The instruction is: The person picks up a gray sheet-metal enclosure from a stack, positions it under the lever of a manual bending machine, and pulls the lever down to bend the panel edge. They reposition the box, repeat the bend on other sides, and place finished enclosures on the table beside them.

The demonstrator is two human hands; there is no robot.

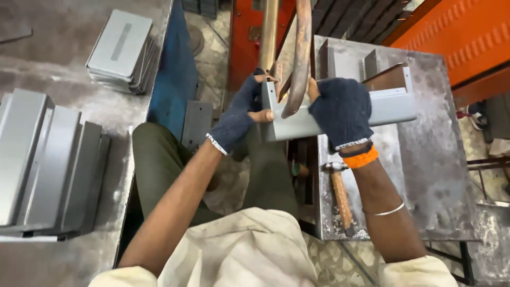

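The person wears dark blue knitted gloves with cut-off finger ends on the left hand (236, 117) and the right hand (340, 111). The right wrist carries an orange band and a thin silver bangle. Cream short sleeves and olive-green trousers complete the clothing.

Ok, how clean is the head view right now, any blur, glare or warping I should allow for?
In the head view, the left hand, right hand and grey bent metal piece are fairly sharp; the copper rods look slightly soft; light is even, with a mild sheen on the stacked sheets and no harsh glare; the wide lens bends the table edges near the frame border.
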